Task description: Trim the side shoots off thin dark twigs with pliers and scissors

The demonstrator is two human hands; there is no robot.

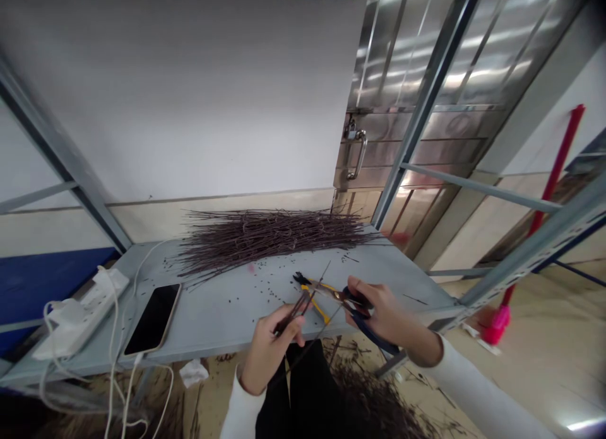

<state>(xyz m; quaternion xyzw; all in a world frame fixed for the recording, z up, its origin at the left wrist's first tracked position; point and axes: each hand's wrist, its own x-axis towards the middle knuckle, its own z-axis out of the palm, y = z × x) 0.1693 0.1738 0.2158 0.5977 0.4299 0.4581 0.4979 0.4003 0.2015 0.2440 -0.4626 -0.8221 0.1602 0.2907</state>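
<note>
Dark brown twigs (pixel 274 237) lie in a long heap at back of grey steel shelf (pixel 222 319), small twig bits (pixel 265 287) strewn in front. L hand (pixel 272 351) closed firmly round a few thin twigs (pixel 296 310), held up over shelf's front edge. R hand (pixel 391 319) gripping blue-handled pruning shears (pixel 331 294), black tips just beside those twigs, yellow inner parts showing. Far left of shelf: black phone (pixel 154 319) lying flat, white power strip (pixel 80 313) w/ cables, both well apart from hands.
</note>
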